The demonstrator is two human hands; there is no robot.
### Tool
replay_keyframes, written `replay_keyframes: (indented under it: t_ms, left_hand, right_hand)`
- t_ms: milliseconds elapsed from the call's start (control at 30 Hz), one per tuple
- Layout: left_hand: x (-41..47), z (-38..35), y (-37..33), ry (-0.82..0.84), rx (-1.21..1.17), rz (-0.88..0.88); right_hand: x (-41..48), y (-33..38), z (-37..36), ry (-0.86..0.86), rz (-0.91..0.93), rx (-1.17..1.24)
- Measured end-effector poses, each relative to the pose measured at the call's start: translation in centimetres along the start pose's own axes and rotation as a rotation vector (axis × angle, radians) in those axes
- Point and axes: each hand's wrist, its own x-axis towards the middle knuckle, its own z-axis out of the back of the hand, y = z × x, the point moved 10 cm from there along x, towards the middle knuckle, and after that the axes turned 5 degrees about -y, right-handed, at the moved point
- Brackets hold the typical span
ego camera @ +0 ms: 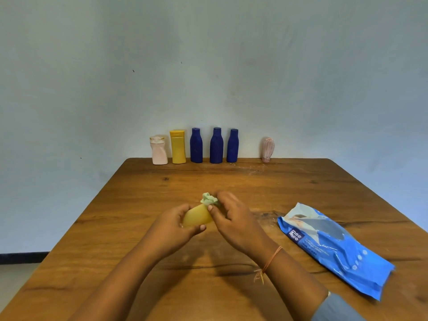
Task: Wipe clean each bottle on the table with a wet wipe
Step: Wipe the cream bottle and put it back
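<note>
Along the far edge of the tabletop (143, 228), against the wall, a row of bottles stands upright: a pale pink bottle (159, 151) at the left end, just beside it a tall yellow bottle (177, 148), then three dark blue bottles, the first blue bottle (196, 146), the second blue bottle (216, 147) and the third blue bottle (232, 147), each close to its neighbour but apart from it. Well to the right of them, on the same far edge, stands a small pink whisk-shaped item (268, 149).

Nearer the person, above the middle of the tabletop, the left hand (172, 224) grips a small yellow bottle (198, 217), with fingers curled round its lower body and the thumb on the near side. That bottle is held off the wood, tilted, its upper end pointing away and to the right. Over this upper end sits a crumpled pale green wet wipe (209, 199), which hides the cap. The right hand (234, 218) pinches the wipe against the bottle, its thumb pressed on the yellow body and its fingers bent over the wad. An orange thread bracelet (272, 258) circles the right wrist, and a grey sleeve (333, 306) shows at the lower edge.

Right of the hands, flat on the tabletop and well apart from them, lies a blue wet wipes pack (333, 249), set at a slant
</note>
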Motion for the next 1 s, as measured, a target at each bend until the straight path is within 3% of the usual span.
replay_keyframes:
  t_ms: [100,333,533,633,833,1000]
  left_hand:
    - [-0.4,-0.4,-0.1,-0.053,-0.141,0.013]
    - [-1.9,-3.4,-1.1,-0.015,-0.666,0.108]
    - [-1.9,-4.0,-1.6,-0.017,-0.945,0.147]
    - [-2.0,-4.1,-1.8,0.013,-0.865,0.122]
    - [-1.6,-2.1,-1.7,-0.042,-0.460,-0.010]
    - [-1.3,-1.5,-1.9,-0.017,-0.221,-0.088]
  right_hand:
    - [0.6,0.7,1.2,-0.072,0.046,0.077]
    - [-0.8,-0.7,2.3,-0.384,-0.125,0.445]
    - [-2.5,-0.1,1.5,-0.420,-0.104,0.487]
    - [-2.4,-0.3,2.0,-0.451,-0.095,0.394]
    - [-0.5,-0.2,3.0,-0.360,-0.082,0.209]
    - [0.1,-0.5,3.5,-0.307,-0.076,0.211]
